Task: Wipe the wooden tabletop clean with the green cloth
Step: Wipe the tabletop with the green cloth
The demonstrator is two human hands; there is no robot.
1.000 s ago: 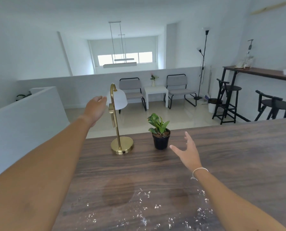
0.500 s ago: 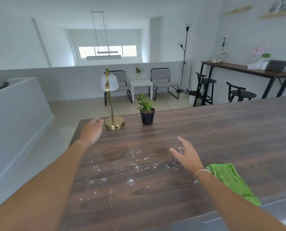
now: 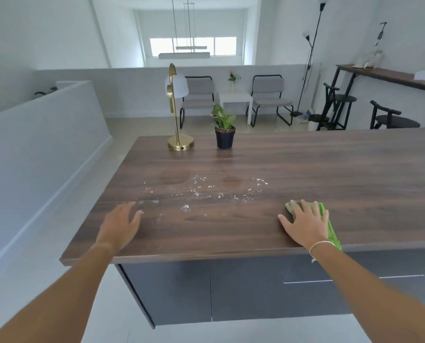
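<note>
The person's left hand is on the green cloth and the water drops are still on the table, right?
Not quite. The head view shows the right hand on the green cloth; the left hand lies flat on the bare wooden tabletop. The water drops are there.

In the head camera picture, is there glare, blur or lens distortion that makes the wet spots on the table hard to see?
Head view: the window is overexposed, and its light glints off the water droplets, so they show clearly. Wide-angle bending curves the tabletop edges and walls. Slight softness overall; the right hand on the green cloth is sharp enough.
</note>
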